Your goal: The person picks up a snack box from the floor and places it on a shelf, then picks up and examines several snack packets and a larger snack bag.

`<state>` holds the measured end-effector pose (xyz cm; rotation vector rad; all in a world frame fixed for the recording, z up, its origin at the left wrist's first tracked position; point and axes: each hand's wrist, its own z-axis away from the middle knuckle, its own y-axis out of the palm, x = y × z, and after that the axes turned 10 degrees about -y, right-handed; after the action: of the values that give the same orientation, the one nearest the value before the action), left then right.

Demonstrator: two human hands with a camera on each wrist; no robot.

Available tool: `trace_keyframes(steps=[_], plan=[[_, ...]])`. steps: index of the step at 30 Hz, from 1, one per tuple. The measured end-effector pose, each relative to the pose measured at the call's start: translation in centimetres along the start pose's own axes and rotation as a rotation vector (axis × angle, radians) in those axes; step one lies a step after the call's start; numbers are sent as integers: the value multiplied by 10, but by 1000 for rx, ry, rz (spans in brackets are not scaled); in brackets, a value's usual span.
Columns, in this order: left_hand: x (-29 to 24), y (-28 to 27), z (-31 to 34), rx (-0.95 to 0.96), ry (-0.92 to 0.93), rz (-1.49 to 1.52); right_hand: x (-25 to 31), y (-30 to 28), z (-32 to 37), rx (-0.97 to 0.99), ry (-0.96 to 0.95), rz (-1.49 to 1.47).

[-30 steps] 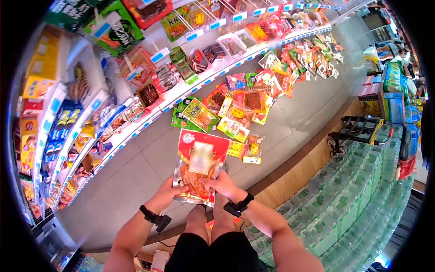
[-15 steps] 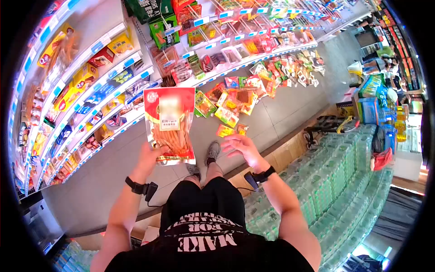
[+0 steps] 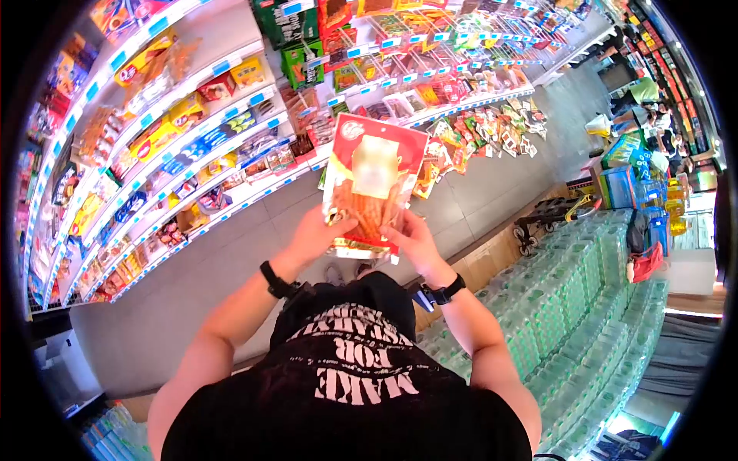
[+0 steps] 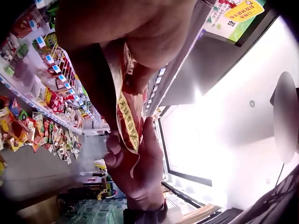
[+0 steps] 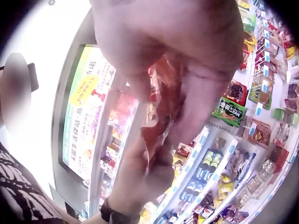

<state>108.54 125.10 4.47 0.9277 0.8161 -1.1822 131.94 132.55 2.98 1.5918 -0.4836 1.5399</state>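
A large red snack bag point(image 3: 374, 180) with a clear lower part is held up in front of the body in the head view. The left hand point(image 3: 317, 234) grips its lower left edge, thumb on the front. At the lower right edge the right hand point(image 3: 415, 242) pinches the same bag, thumb also on the front. The left wrist view shows the bag point(image 4: 128, 116) edge-on between both hands. In the right wrist view the bag point(image 5: 163, 93) passes between thumb and fingers of the near hand.
Shelves point(image 3: 231, 123) of packaged snacks curve along the left and top. Many snack packets point(image 3: 492, 127) lie on the floor beside them. Stacked bottle packs point(image 3: 546, 300) stand on the right, with a folded black cart point(image 3: 550, 215) at their far end.
The bag has moved right and tilted, and the right hand, apart from it half a second ago, now grips it again. The head view has swung, showing more shelving on the left.
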Motion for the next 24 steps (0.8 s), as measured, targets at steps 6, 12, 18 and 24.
trace_keyframes(steps=[6, 12, 18, 24], plan=[[-5, -5, 14, 26, -206, 96, 12, 15, 13, -20, -15, 135], [-3, -28, 24, 6, -31, 216, 40, 22, -9, 66, -246, 753], [-12, -56, 29, -156, 18, 225, 189, 59, 11, 217, -804, 1201], [-16, -68, 0, -255, 191, 87, 266, 100, 48, 662, -1339, 1545]])
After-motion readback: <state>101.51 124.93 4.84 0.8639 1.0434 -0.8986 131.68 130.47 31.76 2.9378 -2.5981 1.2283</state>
